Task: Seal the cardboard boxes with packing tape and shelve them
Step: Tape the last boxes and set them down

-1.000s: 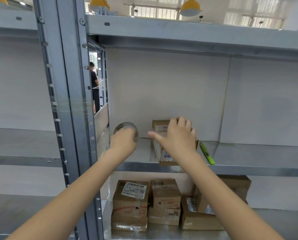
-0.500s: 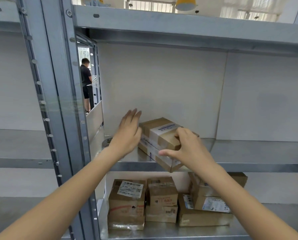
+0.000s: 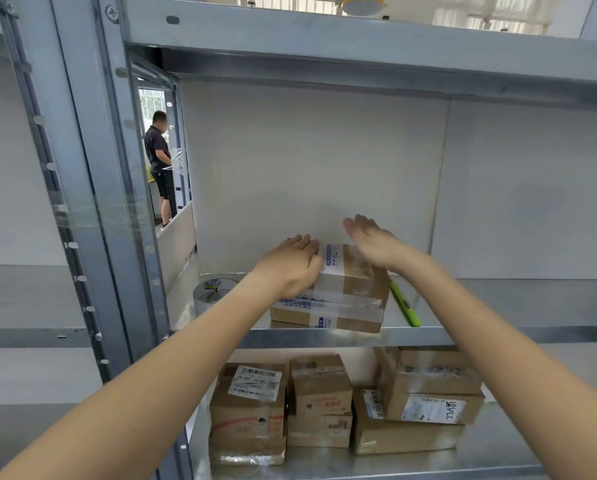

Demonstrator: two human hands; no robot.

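Cardboard under the left hand (image 3: 291, 263), fingers flat on the taped box (image 3: 345, 292) top's left end. Right hand (image 3: 373, 242) open, hovering over its right end. Box sits at shelf (image 3: 497, 332) front edge, tape roll (image 3: 212, 294) left, green marker (image 3: 405, 308) right.

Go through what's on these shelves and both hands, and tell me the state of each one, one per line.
Brown cardboard box on the middle shelf: closed, taped, lying flat.
Left hand: fingers straight, resting on the box's left top.
Right hand: open, over the box's far right corner; contact unclear.
Grey roll of packing tape: lying flat, left of the box.
Green utility knife: lying flat, right of the box.
Stacked cardboard boxes on the lower shelf: closed.
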